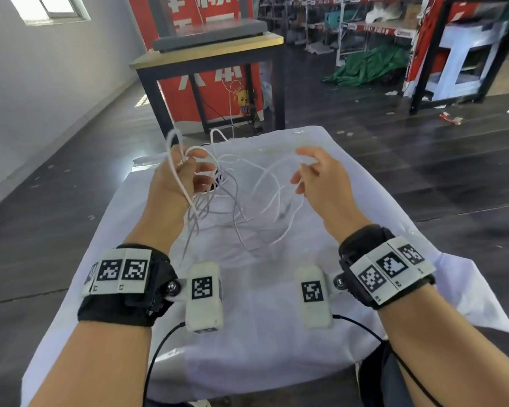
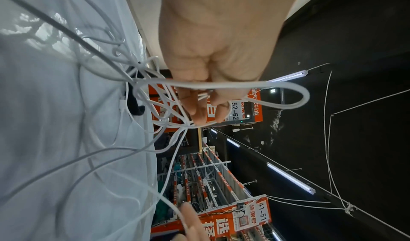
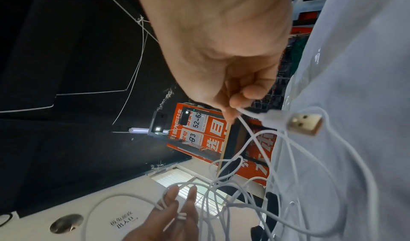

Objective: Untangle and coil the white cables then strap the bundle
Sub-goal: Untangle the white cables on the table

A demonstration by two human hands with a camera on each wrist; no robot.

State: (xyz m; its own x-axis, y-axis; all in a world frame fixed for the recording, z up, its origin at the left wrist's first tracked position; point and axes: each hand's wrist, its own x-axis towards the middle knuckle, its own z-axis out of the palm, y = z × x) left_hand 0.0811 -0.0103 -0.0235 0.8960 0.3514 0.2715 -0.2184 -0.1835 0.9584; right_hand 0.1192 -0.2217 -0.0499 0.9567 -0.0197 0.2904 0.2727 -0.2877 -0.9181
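Cables first, from the head view: the white cables (image 1: 235, 198) hang in a loose snarl between my two hands, above the cloth-covered counter (image 1: 276, 333), with some lower loops appearing to rest on the cloth. My left hand (image 1: 179, 180) has its fingers curled round a gathered bunch of loops; my right hand (image 1: 320, 177) pinches a single strand. I judge the cords light, limp and a little slick, so they will slide and re-knot easily. The counter's edges fall away on both sides to dark floor, so loops could slip off there. A black-framed table (image 1: 209, 63) stands beyond the far edge, with open room to either side for drawing strands out.

From the left wrist, the fingers (image 2: 199, 108) close on several strands, one long loop (image 2: 288, 95) sticking out past them. The crossing beside the fingers looks dense; I would take hold near it, not at a loose loop.

From the right wrist, thumb and fingertip pinch the cord just behind a USB plug (image 3: 305, 123). That stiff end is the best place to take hold and feed back through.
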